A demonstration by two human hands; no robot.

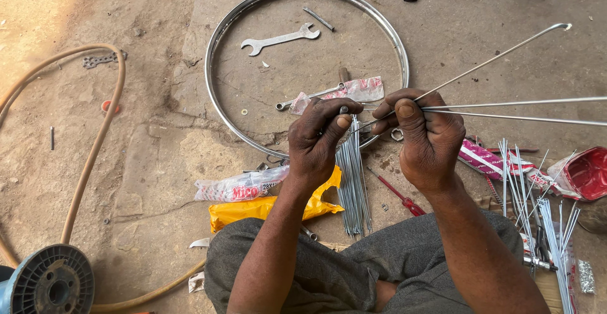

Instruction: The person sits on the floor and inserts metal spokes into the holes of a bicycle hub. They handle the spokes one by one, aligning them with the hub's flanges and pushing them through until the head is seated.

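The person sits on the concrete floor, knees drawn up, working over a bundle of spokes that hangs down between the hands. The left hand is closed at the top of that bundle, thumb pressed against the fingers. The right hand, just beside it, is curled shut around three long spokes that fan out to the right, one ending in a bent tip. Beyond the hands lies a chrome wheel rim with an open-ended spanner inside it. A red-handled screwdriver lies near the right wrist; a tan hose loops on the left
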